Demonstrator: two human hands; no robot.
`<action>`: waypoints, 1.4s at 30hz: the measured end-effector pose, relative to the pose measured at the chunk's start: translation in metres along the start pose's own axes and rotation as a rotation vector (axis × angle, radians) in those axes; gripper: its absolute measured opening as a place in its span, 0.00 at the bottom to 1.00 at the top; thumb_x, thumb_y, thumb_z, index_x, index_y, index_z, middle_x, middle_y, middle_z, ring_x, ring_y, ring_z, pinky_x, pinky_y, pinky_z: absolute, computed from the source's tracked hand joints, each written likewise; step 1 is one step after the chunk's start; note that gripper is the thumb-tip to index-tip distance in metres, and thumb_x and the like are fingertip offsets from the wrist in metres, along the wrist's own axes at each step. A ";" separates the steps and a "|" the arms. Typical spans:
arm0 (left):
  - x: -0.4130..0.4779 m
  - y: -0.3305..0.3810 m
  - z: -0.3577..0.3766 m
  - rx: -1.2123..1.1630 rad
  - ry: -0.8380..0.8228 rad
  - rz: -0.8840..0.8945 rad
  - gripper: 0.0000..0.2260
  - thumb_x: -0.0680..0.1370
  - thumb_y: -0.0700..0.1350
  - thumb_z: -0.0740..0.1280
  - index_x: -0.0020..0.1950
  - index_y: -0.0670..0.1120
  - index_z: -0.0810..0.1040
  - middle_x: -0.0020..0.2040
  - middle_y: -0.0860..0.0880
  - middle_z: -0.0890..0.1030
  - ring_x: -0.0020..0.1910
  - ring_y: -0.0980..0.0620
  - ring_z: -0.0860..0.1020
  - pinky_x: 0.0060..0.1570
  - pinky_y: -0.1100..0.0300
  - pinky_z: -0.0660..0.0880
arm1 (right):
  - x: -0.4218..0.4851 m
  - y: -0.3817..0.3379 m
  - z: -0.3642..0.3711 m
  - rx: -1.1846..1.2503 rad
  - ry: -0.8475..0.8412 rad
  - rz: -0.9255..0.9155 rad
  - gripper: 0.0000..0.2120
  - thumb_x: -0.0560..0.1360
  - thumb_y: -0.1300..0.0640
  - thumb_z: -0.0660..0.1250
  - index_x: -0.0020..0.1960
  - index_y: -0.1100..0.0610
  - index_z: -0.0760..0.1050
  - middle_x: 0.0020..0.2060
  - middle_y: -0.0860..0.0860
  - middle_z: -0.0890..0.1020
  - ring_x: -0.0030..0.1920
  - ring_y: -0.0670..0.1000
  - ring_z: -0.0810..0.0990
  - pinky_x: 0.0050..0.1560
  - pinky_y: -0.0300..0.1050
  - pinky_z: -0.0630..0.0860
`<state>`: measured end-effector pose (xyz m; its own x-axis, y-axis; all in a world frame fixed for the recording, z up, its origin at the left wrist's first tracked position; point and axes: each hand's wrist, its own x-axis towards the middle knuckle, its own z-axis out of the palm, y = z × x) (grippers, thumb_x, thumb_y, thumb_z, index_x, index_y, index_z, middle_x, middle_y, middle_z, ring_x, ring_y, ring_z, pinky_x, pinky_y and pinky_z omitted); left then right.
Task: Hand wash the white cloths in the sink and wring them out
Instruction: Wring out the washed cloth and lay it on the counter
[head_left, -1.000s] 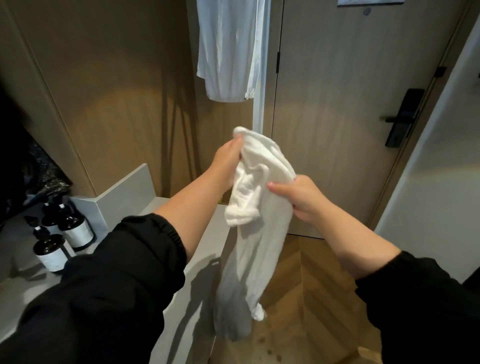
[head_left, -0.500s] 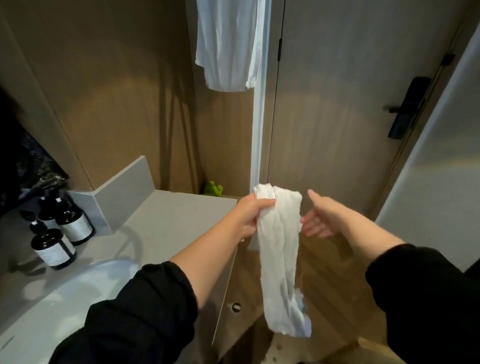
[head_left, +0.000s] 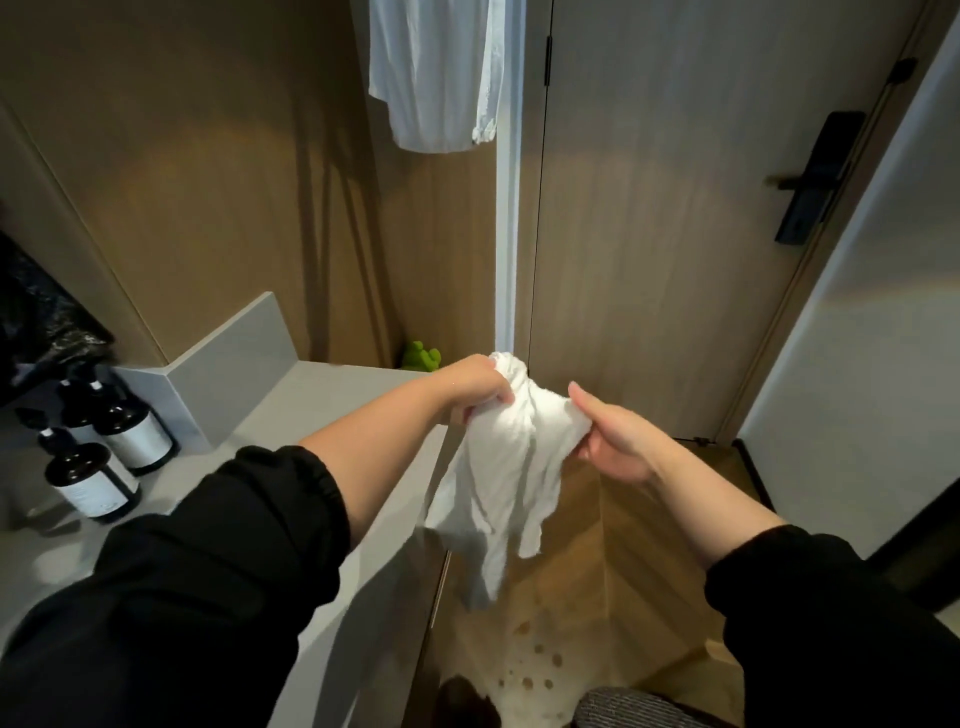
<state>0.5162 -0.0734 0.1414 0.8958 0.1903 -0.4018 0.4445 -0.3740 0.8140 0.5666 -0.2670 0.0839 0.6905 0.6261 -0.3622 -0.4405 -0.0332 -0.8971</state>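
Left hand (head_left: 475, 391): fingers clenched round the bunched top of the white cloth (head_left: 511, 467). Right hand (head_left: 615, 441): pinching its side edge (thumb on top). Cloth hangs in the air just past the counter (head_left: 332, 395) edge, above the wooden floor (head_left: 597, 571), which is spotted with droplets (head_left: 530, 675).

The hanging garment (head_left: 436, 78) is cut off by the top edge. The left hand (head_left: 470, 387) buries its fingertips in the white cloth (head_left: 511, 467), which also hides the right hand (head_left: 615, 444) fingers. The labels on the bottles (head_left: 91, 480) are too small to read. The green object (head_left: 422, 356) is partly behind the desk (head_left: 311, 405).
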 end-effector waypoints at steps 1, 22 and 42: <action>0.000 -0.003 -0.007 0.063 -0.025 -0.018 0.18 0.69 0.40 0.68 0.57 0.42 0.71 0.52 0.40 0.76 0.48 0.41 0.77 0.50 0.52 0.73 | 0.001 -0.006 -0.002 0.044 0.024 -0.028 0.23 0.75 0.45 0.65 0.63 0.60 0.75 0.59 0.55 0.81 0.61 0.54 0.78 0.66 0.51 0.70; 0.007 -0.045 -0.038 -0.703 0.034 -0.006 0.15 0.79 0.47 0.66 0.64 0.47 0.72 0.51 0.47 0.80 0.48 0.50 0.79 0.52 0.54 0.78 | -0.007 -0.084 -0.049 0.129 0.609 -0.074 0.14 0.76 0.66 0.67 0.60 0.67 0.74 0.46 0.58 0.81 0.42 0.55 0.81 0.51 0.52 0.80; 0.017 -0.021 -0.075 0.607 0.122 0.020 0.53 0.68 0.62 0.73 0.79 0.47 0.42 0.76 0.45 0.60 0.71 0.42 0.66 0.65 0.50 0.69 | -0.016 -0.090 -0.095 -0.671 0.592 -0.030 0.19 0.73 0.74 0.61 0.60 0.61 0.78 0.61 0.59 0.75 0.61 0.57 0.73 0.60 0.47 0.73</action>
<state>0.5215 0.0054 0.1491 0.9130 0.2668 -0.3085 0.3828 -0.8216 0.4224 0.6495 -0.3481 0.1467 0.9612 0.1353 -0.2405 -0.1173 -0.5883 -0.8001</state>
